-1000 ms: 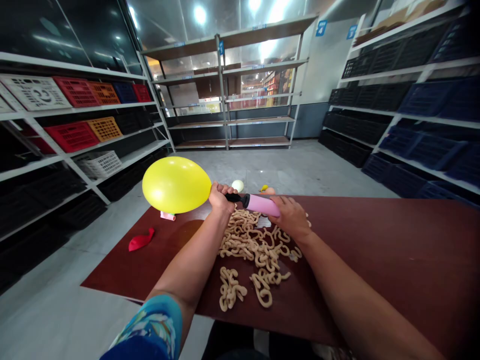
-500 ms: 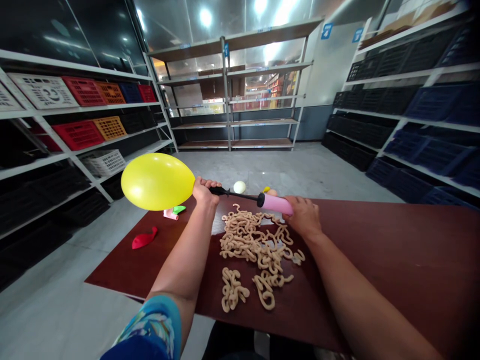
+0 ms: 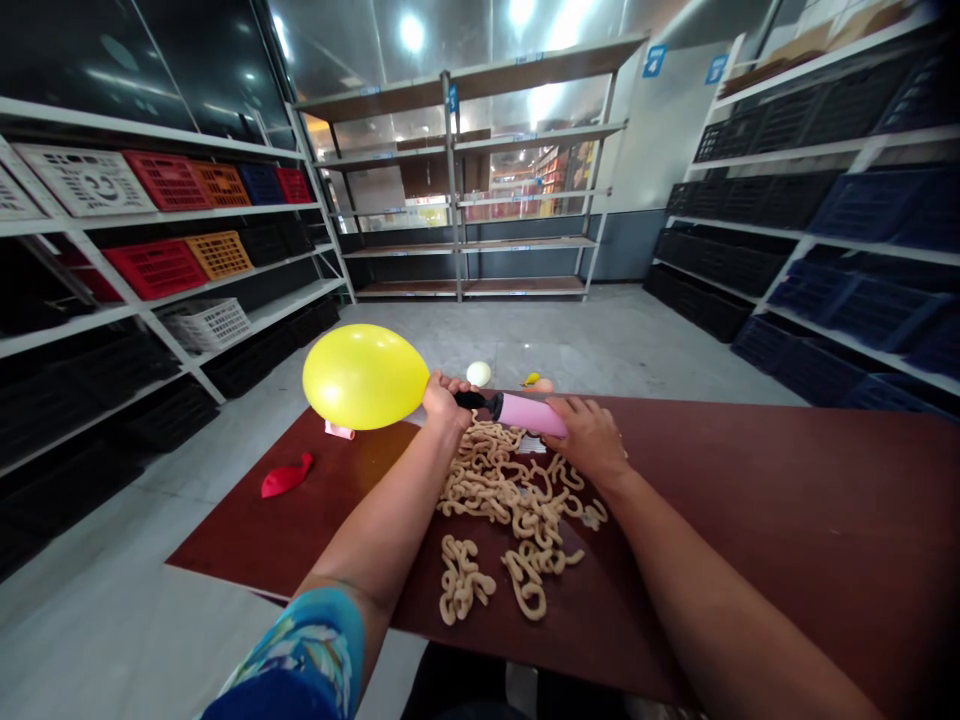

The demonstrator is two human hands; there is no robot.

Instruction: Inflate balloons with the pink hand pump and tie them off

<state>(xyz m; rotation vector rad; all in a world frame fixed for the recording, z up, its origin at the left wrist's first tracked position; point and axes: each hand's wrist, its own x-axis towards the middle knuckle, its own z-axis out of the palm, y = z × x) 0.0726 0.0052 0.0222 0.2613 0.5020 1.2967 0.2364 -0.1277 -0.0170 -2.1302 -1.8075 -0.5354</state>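
Observation:
A yellow balloon [image 3: 366, 377], blown up, points left from my left hand [image 3: 448, 398]. The fingers of that hand are closed around its neck and the black end of a balloon pump [image 3: 534, 415]. My right hand [image 3: 591, 437] grips the far end of the pump's pink barrel. The pump lies nearly level, with its black rod pushed in. Below it, a heap of beige, curly strands [image 3: 517, 490] rests on the table, and two smaller clumps sit nearer to me.
On the dark red table [image 3: 765, 520], a limp red balloon [image 3: 286, 476] and a pink piece [image 3: 340, 430] lie at the left. A pale round thing [image 3: 478, 374] and a small yellow balloon [image 3: 532, 379] appear by the far edge. Shelves with crates [image 3: 154, 268] stand around.
My hands have come closer together, and the pump's rod has slid into the pink barrel. The yellow balloon has moved right with my left hand and covers the green piece.

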